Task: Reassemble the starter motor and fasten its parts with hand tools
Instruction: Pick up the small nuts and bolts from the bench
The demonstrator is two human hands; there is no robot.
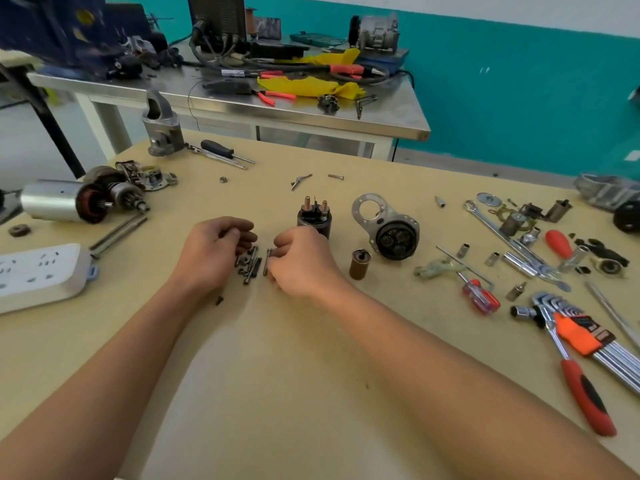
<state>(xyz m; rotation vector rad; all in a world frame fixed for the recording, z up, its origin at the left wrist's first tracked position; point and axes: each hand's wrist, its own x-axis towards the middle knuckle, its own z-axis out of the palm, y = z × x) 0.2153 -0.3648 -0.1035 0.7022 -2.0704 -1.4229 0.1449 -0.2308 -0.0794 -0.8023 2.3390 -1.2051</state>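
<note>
Early stage: starter parts are sitting apart on the table point(277, 358), with motor body point(65, 206) far left, solenoid point(314, 216) and gear housing point(394, 233) centre, nothing bolted. Right hand point(301, 265) is pinching a long bolt point(267, 261) beside the fastener pile point(249, 265); left hand point(214, 251) is curling over it, grip unclear. Ratchet point(585, 393) is lying untouched

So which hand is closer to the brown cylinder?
Right. The right hand sits just left of the brown cylinder; the left hand is farther off, beyond the bolts.
</note>
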